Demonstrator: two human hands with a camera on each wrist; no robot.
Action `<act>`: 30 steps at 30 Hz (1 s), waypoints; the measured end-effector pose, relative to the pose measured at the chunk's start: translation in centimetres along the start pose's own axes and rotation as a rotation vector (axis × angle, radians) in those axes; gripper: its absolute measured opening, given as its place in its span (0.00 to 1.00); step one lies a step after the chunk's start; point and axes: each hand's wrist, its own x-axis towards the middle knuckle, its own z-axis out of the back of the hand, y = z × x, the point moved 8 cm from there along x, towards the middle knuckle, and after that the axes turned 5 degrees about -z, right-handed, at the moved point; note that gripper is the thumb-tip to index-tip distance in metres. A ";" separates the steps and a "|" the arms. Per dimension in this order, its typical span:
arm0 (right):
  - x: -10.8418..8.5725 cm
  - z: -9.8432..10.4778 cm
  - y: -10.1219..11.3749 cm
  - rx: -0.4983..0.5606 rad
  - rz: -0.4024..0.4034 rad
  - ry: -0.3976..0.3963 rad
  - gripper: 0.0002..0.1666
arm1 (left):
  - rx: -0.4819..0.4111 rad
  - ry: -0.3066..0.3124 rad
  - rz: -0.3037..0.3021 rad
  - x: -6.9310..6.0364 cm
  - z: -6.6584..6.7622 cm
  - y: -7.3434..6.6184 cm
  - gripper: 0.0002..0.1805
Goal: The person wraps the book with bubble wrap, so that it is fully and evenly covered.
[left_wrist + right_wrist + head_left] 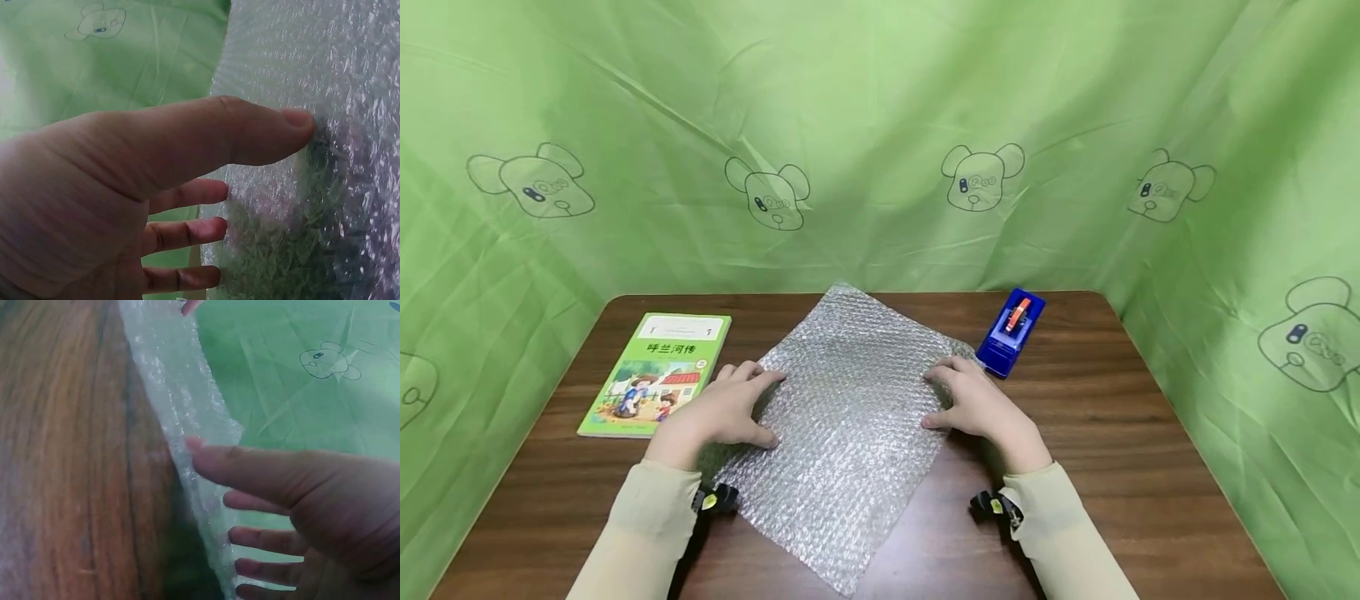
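Observation:
A sheet of clear bubble wrap point(842, 417) lies at a slant in the middle of the table, one corner toward the back and one toward the front. At its left edge is my left hand point(730, 408), thumb and fingers spread; in the left wrist view the thumb point(269, 128) reaches over the wrap. My right hand point(973, 400) is at the right edge, its fingers fairly straight and apart from the thumb. In the right wrist view, the fingertips point(240, 536) meet the edge of the wrap point(169, 375).
Left of the wrap lies a green book point(658, 375) with an illustrated cover. A blue tray-like object point(1000, 346) with an orange-red piece on it is at the back right, close to the wrap's corner. Green patterned cloth point(880, 125) surrounds the brown wooden table point(1120, 467).

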 end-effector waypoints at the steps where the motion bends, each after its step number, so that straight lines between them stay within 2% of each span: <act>1: 0.1 0.1 0.1 -0.001 0.002 -0.008 0.43 | 0.001 0.000 0.002 -0.1 0.0 0.0 0.59; 7: 0.3 -0.1 0.2 0.013 0.027 -0.029 0.47 | 0.004 -0.037 -0.029 -0.1 -0.1 0.1 0.60; 13: 0.0 -0.9 0.0 0.026 0.056 0.032 0.54 | -0.018 -0.037 -0.056 0.2 -0.4 0.1 0.62; 16: -0.4 -0.9 -0.2 0.018 0.037 0.047 0.53 | -0.024 -0.032 -0.066 0.5 -0.4 0.1 0.62; 23: -0.8 -0.5 -0.1 -0.012 0.020 0.023 0.51 | -0.053 -0.011 -0.080 0.7 -0.6 0.3 0.62; 30: -0.7 -0.5 0.0 -0.024 0.022 0.025 0.51 | -0.064 -0.020 -0.082 0.6 -0.7 0.8 0.62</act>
